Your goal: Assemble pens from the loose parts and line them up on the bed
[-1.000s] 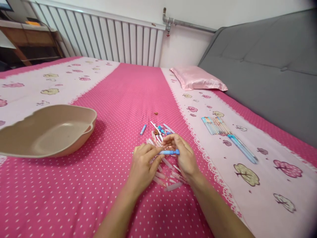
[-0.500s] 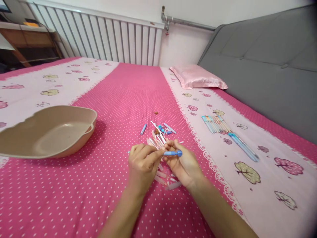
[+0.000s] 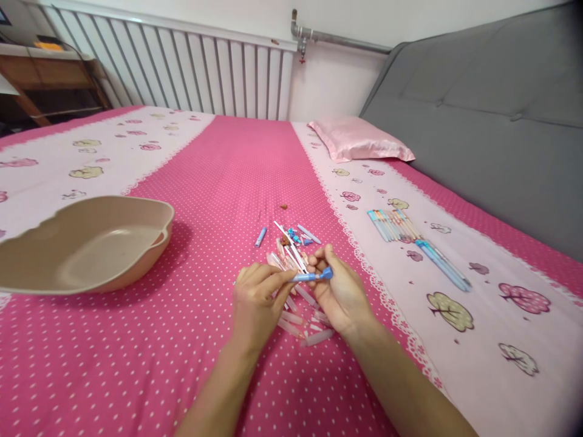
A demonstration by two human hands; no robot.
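My left hand (image 3: 257, 300) and my right hand (image 3: 339, 291) meet over a pile of loose pen parts (image 3: 294, 255) on the pink dotted bedsheet. Both pinch a small blue pen piece (image 3: 312, 276) held level between them, the left at one end, the right at the capped end. Clear tubes and thin refills lie under and around my hands. A lone blue cap (image 3: 260, 237) lies just left of the pile.
A row of assembled pens (image 3: 410, 240) lies on the pale strip to the right. A beige shallow tray (image 3: 86, 246) sits at the left. A pink pillow (image 3: 359, 139) and grey headboard (image 3: 478, 121) are at the back right.
Both hands have shifted slightly while keeping the blue pen piece between them; the right fingers moved onto its capped end. The view drifted a little.
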